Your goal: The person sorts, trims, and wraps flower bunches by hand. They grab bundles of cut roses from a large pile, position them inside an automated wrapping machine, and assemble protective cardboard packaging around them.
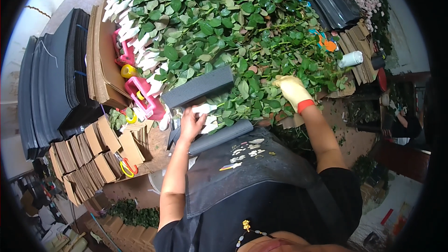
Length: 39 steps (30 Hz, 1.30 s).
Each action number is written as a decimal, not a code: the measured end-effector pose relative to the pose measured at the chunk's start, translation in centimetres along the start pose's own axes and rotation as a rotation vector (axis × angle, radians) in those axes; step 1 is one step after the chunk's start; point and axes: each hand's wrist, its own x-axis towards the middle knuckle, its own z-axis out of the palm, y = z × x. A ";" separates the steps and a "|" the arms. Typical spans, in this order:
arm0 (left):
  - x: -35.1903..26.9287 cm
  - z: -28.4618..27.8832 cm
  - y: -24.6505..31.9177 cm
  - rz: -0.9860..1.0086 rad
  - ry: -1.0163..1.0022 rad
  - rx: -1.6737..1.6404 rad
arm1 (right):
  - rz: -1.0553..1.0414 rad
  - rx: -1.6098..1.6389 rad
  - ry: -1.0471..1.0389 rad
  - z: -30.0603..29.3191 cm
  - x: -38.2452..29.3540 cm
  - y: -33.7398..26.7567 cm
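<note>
My bare left hand (191, 125) grips a flower head in a white sleeve (204, 109), its leafy stem pointing right. That stem lies among other leafy stems (241, 106) in an open dark grey corrugated sheet. The sheet's far flap (199, 86) stands raised, while its near edge (224, 135) curls up against my apron (252, 161). My right hand (293, 90), in a pale yellow glove with a red cuff, rests among the leaves and stems farther right. Leaves around its fingertips hide whether it holds a stem.
Beyond lies a large heap of leafy stems (217, 17). At left are pink tape dispensers (147, 99), cardboard stacks (105, 56), dark sheets (56, 66) and scissors (127, 167). A white bottle-like cylinder (351, 59) and an orange-handled tool (327, 43) lie right. Another person (406, 124) is far right.
</note>
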 end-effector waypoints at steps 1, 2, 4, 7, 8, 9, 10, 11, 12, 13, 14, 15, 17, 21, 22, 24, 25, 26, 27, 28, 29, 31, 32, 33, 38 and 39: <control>0.2 0.5 0.5 -0.099 0.041 -0.086 | -0.180 -0.101 0.009 0.6 1.2 1.5; 0.1 0.8 1.0 -0.234 0.046 -0.229 | -0.363 -0.212 0.037 1.4 2.2 2.9; -0.8 1.6 -0.1 -0.135 0.170 -0.144 | -0.429 -0.754 -0.083 1.8 2.2 -1.0; -1.1 1.6 0.7 -0.102 0.215 -0.177 | -0.101 -0.797 -0.215 1.5 3.4 -1.4; -1.0 1.4 1.1 -0.080 0.199 -0.132 | 0.023 -0.539 -0.171 1.5 4.1 -0.1; -0.9 1.2 1.3 -0.057 0.187 -0.087 | -0.238 -1.197 -0.320 0.4 4.5 -1.1; -1.1 1.1 0.8 -0.049 0.180 -0.085 | -0.218 -1.243 -0.376 -1.0 4.1 -3.6; -0.7 0.7 1.8 -0.068 0.100 -0.248 | -0.187 -1.285 -0.433 -2.3 3.5 -6.1; -0.8 0.3 2.0 -0.031 0.104 -0.118 | -0.400 -1.129 -0.119 -2.7 2.1 -7.9; -0.9 0.2 2.1 0.010 0.100 0.010 | -0.606 -0.958 0.107 -2.8 1.7 -10.2; -0.9 0.1 1.9 0.087 0.126 0.099 | -0.742 -0.811 0.267 -1.9 3.1 -12.4; -0.8 0.0 2.3 0.101 0.114 0.143 | -0.804 -0.706 0.303 -0.7 5.9 -13.4; -0.5 -1.1 3.4 0.085 -0.040 0.162 | -0.929 -0.811 0.474 1.9 8.1 -16.4; 0.2 -1.1 4.6 0.124 -0.029 0.253 | -0.690 -0.963 0.279 4.0 13.5 -16.0; -0.1 -1.1 4.5 0.141 -0.025 0.254 | -0.698 -0.811 0.252 3.6 13.7 -16.5; -0.2 -1.2 3.9 0.122 0.008 0.270 | -1.127 -0.615 0.549 0.7 9.4 -19.1; -0.1 -1.0 3.5 0.134 0.014 0.288 | -1.193 -0.562 0.592 -0.9 7.1 -20.1; 0.3 -0.5 3.1 0.149 0.045 0.278 | -1.253 -0.514 0.640 -2.7 4.6 -21.1; 0.8 -0.1 2.4 0.157 0.073 0.277 | -1.294 -0.403 0.520 -4.4 2.3 -20.9; 1.3 -0.4 2.4 0.078 0.032 0.176 | -1.272 -0.319 0.402 -5.7 0.2 -20.5; 1.7 -0.6 2.8 0.006 -0.001 0.068 | -1.212 -0.309 0.332 -6.8 -3.4 -20.9; 1.5 0.4 1.9 0.060 0.128 0.016 | -1.235 -0.530 0.330 -8.4 -3.0 -15.0; 1.5 1.7 0.5 0.149 0.246 0.001 | -1.153 -0.547 0.229 -9.0 -2.3 -12.0; 1.4 2.1 -0.1 -0.012 0.150 -0.212 | -1.030 -0.554 0.128 -8.3 -1.9 -9.2; 0.7 1.6 1.7 0.017 0.220 -0.117 | -0.790 -0.696 0.135 -2.0 3.0 4.5; 0.7 1.4 2.0 0.026 0.246 -0.092 | -0.784 -0.722 0.176 -1.5 2.6 4.7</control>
